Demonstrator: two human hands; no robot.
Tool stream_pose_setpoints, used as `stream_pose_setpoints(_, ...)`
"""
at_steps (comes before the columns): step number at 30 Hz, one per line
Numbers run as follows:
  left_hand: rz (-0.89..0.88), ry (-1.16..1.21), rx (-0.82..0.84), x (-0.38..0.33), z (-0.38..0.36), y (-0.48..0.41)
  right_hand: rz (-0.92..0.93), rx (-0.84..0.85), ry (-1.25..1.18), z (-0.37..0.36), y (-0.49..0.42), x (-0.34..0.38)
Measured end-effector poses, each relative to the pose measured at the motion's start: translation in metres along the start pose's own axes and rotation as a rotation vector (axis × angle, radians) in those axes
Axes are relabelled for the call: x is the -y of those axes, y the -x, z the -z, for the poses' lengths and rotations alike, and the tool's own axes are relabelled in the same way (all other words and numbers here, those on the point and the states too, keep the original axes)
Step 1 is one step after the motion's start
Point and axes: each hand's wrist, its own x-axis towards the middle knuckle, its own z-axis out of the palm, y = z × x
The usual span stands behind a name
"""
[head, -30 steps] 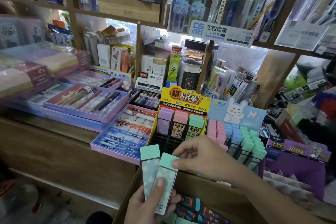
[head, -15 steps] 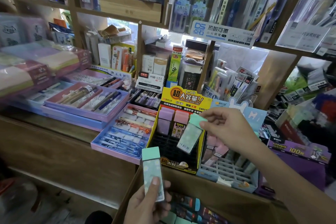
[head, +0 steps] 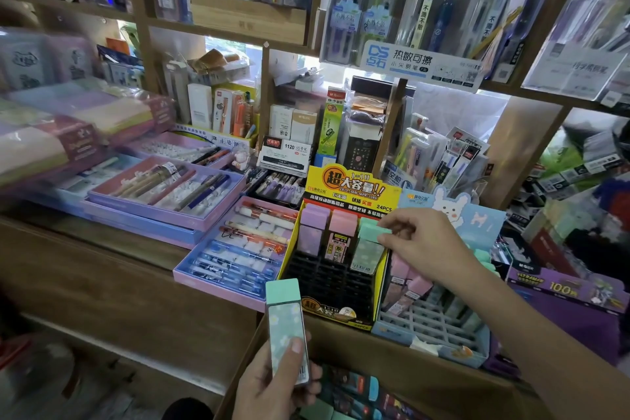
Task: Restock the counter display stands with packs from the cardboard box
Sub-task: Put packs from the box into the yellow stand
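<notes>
- Grip on the right (head: 421,242), pinching green pack (head: 370,245) by its cap, in yellow stand (head: 327,283) back row beside pink pack (head: 342,228).
- Grip on the left (head: 272,382), clasping second green pack (head: 286,320) upright above cardboard box (head: 426,375).

My left grip (head: 272,389) is holding a mint-green pack (head: 285,320) dotted with white daisies; my right grip (head: 426,245) is pinching another mint pack (head: 366,249) in the yellow-and-black stand (head: 327,283).

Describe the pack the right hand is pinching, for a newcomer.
Find the yellow display stand with the black grid, mid-counter. Three packs stand in its back row. It's the mint pack at the right end, beside the pink pack, cap pinched by the right hand.
</notes>
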Motion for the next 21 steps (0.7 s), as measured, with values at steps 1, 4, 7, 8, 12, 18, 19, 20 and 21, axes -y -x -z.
stream_pose_setpoints(1,0.003,0.002,0.004,0.0,0.0,0.0,-0.003,0.006,0.01,0.0,-0.001,0.0)
stream_pose_setpoints(4,0.012,-0.001,0.019,0.0,0.0,0.0,-0.008,0.022,0.036,0.001,-0.002,-0.001)
stream_pose_setpoints(7,0.016,0.008,0.03,-0.001,0.0,0.0,-0.01,0.038,0.047,0.0,-0.002,0.0)
stream_pose_setpoints(8,0.018,0.011,0.03,-0.001,0.0,0.001,-0.006,0.039,0.047,-0.001,-0.002,0.0)
stream_pose_setpoints(12,0.025,0.013,0.039,-0.001,0.001,0.001,0.012,0.032,0.055,-0.004,-0.001,0.002)
stream_pose_setpoints(18,0.018,-0.032,0.028,0.001,0.001,-0.002,0.051,0.026,0.21,-0.008,-0.001,0.008)
stream_pose_setpoints(19,0.013,-0.043,0.022,0.001,0.001,-0.002,0.063,0.027,0.242,-0.008,-0.002,0.01)
stream_pose_setpoints(20,0.006,-0.058,0.015,0.002,0.001,-0.001,0.073,0.032,0.283,-0.007,-0.003,0.012)
stream_pose_setpoints(21,0.0,-0.076,0.007,0.002,0.001,-0.001,0.076,0.041,0.321,-0.006,-0.004,0.014)
